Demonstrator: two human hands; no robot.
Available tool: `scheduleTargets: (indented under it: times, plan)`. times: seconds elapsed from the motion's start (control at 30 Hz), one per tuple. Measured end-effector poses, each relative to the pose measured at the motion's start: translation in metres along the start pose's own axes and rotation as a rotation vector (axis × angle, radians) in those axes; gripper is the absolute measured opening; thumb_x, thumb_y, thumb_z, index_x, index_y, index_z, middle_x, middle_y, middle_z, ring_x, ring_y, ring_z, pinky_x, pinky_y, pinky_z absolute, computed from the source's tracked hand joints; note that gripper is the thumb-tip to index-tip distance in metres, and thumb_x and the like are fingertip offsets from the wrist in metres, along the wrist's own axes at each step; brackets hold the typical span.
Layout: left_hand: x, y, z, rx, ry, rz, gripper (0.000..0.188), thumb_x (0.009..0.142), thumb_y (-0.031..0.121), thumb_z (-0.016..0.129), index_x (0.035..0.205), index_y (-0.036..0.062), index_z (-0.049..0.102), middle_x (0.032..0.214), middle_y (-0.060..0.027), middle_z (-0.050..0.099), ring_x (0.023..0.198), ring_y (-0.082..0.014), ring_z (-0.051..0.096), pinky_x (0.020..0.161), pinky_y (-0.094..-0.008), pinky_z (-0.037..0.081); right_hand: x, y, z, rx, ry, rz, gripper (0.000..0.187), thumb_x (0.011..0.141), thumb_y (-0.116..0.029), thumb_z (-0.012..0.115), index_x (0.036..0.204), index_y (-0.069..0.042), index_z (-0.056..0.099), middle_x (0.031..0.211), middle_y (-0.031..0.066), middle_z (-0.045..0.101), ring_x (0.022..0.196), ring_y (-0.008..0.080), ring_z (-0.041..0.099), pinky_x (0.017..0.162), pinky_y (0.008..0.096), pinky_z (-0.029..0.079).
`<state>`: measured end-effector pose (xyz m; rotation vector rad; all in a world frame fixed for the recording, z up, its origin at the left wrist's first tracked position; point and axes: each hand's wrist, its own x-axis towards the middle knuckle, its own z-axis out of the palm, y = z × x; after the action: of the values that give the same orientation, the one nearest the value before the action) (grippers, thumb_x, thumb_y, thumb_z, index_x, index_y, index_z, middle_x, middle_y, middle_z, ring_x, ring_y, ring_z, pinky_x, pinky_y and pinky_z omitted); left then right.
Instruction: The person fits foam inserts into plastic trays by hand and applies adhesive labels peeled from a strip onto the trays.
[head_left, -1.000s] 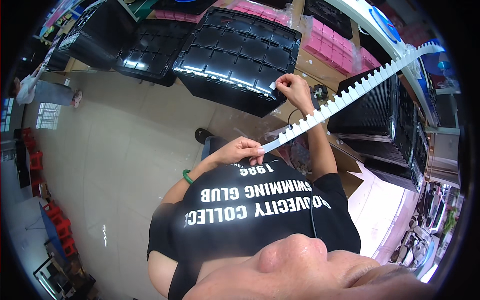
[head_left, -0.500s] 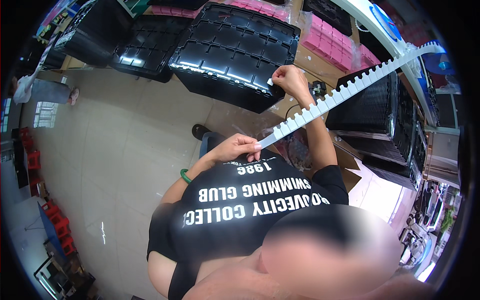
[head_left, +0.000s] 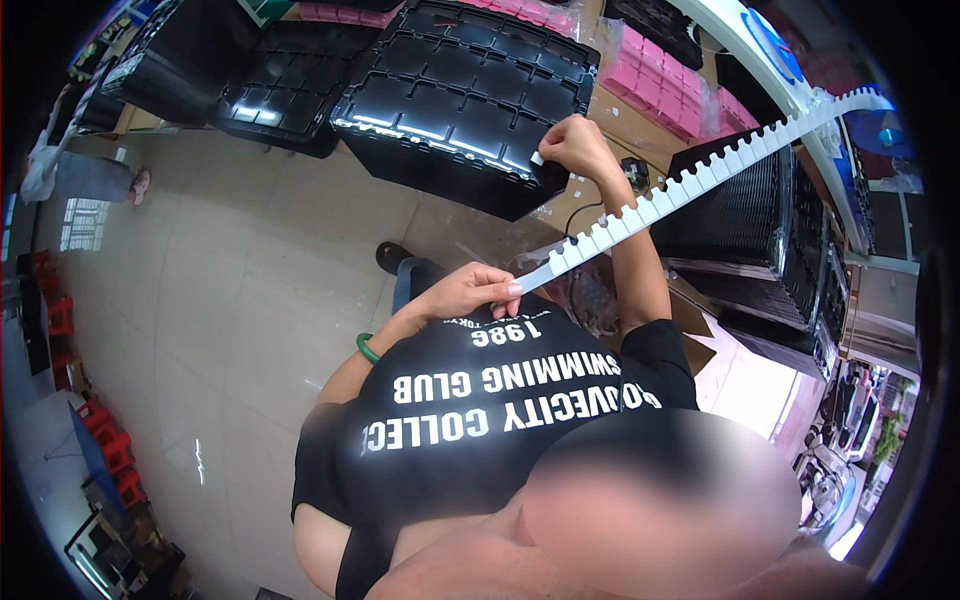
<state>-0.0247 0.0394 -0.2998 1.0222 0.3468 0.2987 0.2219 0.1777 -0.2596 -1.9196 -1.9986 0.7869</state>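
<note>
My left hand (head_left: pixel 472 290), at my waist with a green bangle on its wrist, pinches the near end of a long pale strip (head_left: pixel 690 187) between thumb and fingers. White tabs line the strip's upper edge, and it slants up to the far right, across my right forearm. At the near right corner of a stack of glossy black moulded plastic trays (head_left: pixel 450 95), the fingers of my right hand (head_left: pixel 580 147) are pinched on a small white sticker (head_left: pixel 537 158). The sticker is against or just over the trays' edge; I cannot tell which.
More black trays (head_left: pixel 290 85) stand at the back left, and tall black stacks (head_left: pixel 730 215) at the right. Pink moulded trays (head_left: pixel 655 80) in clear wrap lie behind. An open cardboard box (head_left: pixel 690 315) sits under the strip. Red stools (head_left: pixel 110 440) line the left side.
My right hand has risen slightly at the tray corner, still pinching the sticker. My left hand keeps its hold on the strip. The whole view has shifted a little.
</note>
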Motion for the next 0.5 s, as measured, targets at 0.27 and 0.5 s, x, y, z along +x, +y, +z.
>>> scheduleTargets:
  times: [0.27, 0.5]
  plan:
    - [0.003, 0.007, 0.005, 0.008, 0.007, -0.016, 0.033, 0.099, 0.027, 0.052, 0.082, 0.0031, 0.067, 0.071, 0.0037, 0.058, 0.065, -0.0031, 0.049, 0.066, -0.0182, 0.040, -0.007, 0.003, 0.002, 0.082, -0.041, -0.043, 0.017, 0.067, -0.015, 0.072, 0.079, -0.003, 0.074, 0.070, 0.0141, 0.068, 0.067, 0.0221, 0.067, 0.069, 0.0324, 0.053]
    - [0.002, 0.004, 0.008, 0.030, 0.089, -0.009, 0.032, 0.099, 0.027, 0.051, 0.097, 0.0017, 0.070, 0.061, 0.0051, 0.047, 0.057, -0.0018, 0.042, 0.057, -0.0175, 0.034, -0.042, 0.028, -0.015, 0.480, -0.039, -0.060, 0.017, 0.073, -0.015, 0.070, 0.081, 0.001, 0.069, 0.069, 0.0028, 0.064, 0.064, 0.0100, 0.058, 0.060, 0.0257, 0.046]
